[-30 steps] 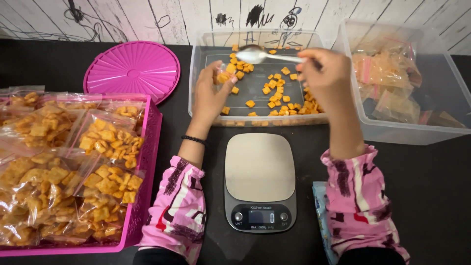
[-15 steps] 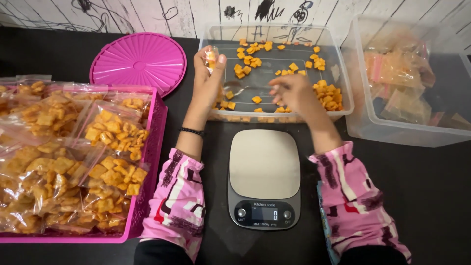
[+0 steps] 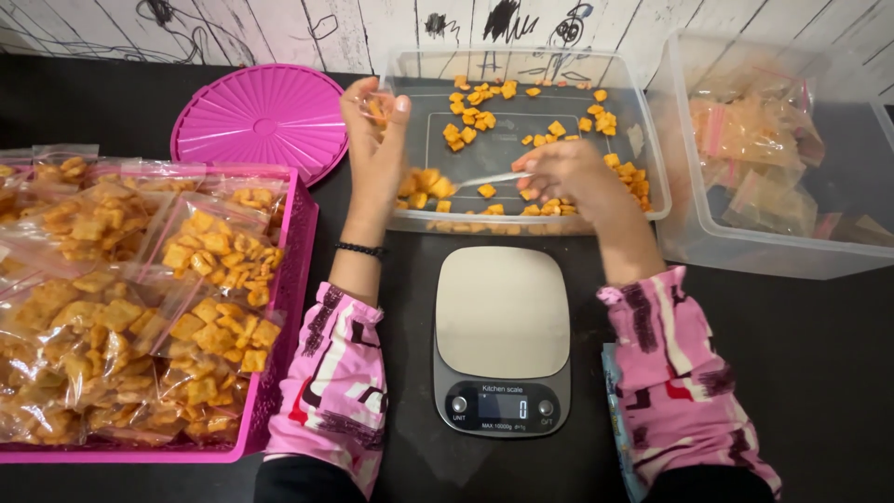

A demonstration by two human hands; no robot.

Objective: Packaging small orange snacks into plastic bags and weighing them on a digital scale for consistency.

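My left hand point(image 3: 374, 140) is raised at the near left corner of a clear plastic tub point(image 3: 643, 140) and pinches a small clear bag point(image 3: 375, 107) with a few orange crackers in it. My right hand point(image 3: 563, 172) grips a metal spoon point(image 3: 480, 181) low inside the tub, its bowl pushed into a heap of orange square crackers point(image 3: 424, 183) by the near wall. More crackers point(image 3: 475, 116) lie scattered over the tub's floor. A silver kitchen scale point(image 3: 501, 340) with an empty platform sits just in front of the tub, between my forearms.
A pink basket point(image 3: 284, 307) on the left is packed with several sealed bags of crackers point(image 3: 209, 256). A round pink lid point(image 3: 261, 116) lies behind it. Another clear tub point(image 3: 689, 247) on the right holds empty zip bags point(image 3: 745, 140). A blue packet edge point(image 3: 610, 391) shows under my right sleeve.
My right hand came down from above the tub and now scoops along its near wall with the spoon. My left hand shifted left to the tub's corner, still holding the bag.
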